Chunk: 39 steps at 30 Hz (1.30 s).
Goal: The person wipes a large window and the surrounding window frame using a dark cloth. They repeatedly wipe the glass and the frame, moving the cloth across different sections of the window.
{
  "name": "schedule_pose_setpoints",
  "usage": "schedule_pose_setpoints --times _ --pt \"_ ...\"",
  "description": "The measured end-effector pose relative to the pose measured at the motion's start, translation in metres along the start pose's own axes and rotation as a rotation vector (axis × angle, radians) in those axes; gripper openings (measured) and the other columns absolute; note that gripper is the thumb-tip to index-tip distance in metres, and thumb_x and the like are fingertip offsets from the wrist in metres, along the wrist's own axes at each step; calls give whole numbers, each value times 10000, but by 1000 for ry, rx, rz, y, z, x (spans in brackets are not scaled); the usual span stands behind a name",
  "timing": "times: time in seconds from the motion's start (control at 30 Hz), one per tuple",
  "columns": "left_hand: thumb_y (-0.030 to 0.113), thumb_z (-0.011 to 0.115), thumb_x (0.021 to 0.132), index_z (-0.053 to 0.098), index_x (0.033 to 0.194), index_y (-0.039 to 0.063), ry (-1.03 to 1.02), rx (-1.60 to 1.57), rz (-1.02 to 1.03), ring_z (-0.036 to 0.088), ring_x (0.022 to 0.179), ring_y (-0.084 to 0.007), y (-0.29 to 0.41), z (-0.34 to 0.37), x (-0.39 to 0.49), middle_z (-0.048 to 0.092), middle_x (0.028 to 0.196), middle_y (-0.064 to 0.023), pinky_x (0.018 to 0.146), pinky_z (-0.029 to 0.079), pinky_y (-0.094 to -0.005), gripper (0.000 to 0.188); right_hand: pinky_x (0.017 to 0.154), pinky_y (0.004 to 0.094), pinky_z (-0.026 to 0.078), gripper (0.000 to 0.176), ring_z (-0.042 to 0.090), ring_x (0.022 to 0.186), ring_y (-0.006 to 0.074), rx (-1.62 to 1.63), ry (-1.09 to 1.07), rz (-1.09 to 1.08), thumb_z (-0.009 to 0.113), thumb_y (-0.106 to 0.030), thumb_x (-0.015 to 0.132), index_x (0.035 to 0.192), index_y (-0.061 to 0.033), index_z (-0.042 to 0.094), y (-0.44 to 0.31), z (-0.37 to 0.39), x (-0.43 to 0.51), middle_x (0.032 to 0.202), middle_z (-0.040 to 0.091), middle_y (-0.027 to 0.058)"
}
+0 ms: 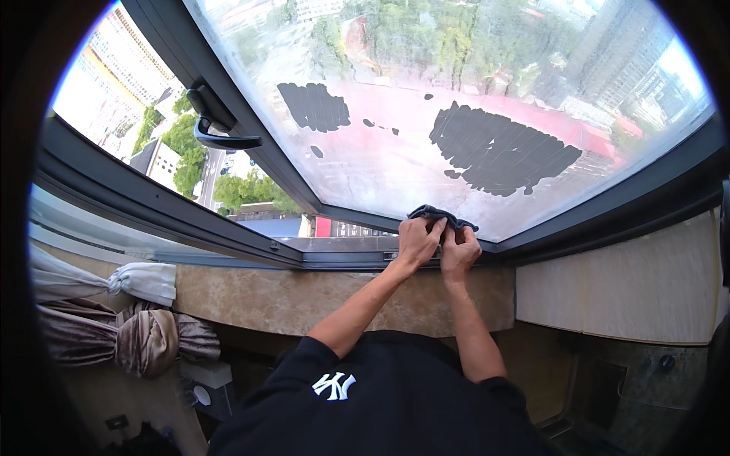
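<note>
A dark blue cloth (438, 214) is bunched between my two hands at the lower edge of a window sash. My left hand (419, 240) grips its left part, thumb towards the middle. Close beside it, my right hand (459, 251) pinches the right part of the cloth. The window glass (388, 171) beyond the hands looks hazy and streaked, with dark irregular patches (502, 148) on it. The sash's dark metal frame (365, 221) runs past the cloth on both sides.
The sash stands ajar at the left, where its black handle (225, 137) sticks out. A brown stone sill (342, 296) lies under my forearms. Tied curtains (145, 339) hang at the left; a pale panel (616, 279) is at the right. Buildings and trees show far below outside.
</note>
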<state>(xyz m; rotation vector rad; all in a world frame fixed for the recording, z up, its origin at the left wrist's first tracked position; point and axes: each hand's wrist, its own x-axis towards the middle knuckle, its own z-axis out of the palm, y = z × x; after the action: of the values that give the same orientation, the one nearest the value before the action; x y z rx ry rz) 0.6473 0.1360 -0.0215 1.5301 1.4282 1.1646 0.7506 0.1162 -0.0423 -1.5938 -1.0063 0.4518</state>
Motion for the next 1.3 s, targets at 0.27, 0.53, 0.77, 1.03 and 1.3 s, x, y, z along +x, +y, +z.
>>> schedule_pose_setpoints --times 0.27,0.53,0.77,1.03,1.3 --pt "140 687 906 679 826 31 548 286 433 655 620 -324 41 -127 36 674 725 -142 586 494 -404 135 616 273 523 139 699 647 116 436 -194 -107 735 -58 887 814 54 695 -123 90 -24 692 732 104" --pt "242 552 973 669 886 -54 500 193 -123 657 753 -426 -90 -129 16 688 814 -259 716 490 -482 330 582 324 524 171 701 578 264 84 -221 -200 746 -158 814 771 6 724 -44 156 -70 690 702 176" --pt "275 534 965 677 873 -64 273 212 -81 654 833 -486 -82 -71 7 672 855 -307 767 485 -526 379 588 381 529 168 687 577 318 18 -89 -51 719 -162 818 748 -10 714 -15 105 -50 659 697 156" --pt "309 604 941 724 899 -28 -403 240 52 689 816 -455 -14 59 -13 683 829 -276 718 543 -483 360 612 350 497 221 637 611 170 91 256 194 737 -153 854 752 27 661 55 -46 -28 664 678 123" --pt "493 582 1028 654 1294 69 -891 -1205 -916 607 1224 -243 -5 90 -100 642 1365 -103 1059 486 -401 505 676 431 550 108 689 766 383 -462 207 -514 700 -61 828 917 0 710 38 -168 -78 855 703 184"
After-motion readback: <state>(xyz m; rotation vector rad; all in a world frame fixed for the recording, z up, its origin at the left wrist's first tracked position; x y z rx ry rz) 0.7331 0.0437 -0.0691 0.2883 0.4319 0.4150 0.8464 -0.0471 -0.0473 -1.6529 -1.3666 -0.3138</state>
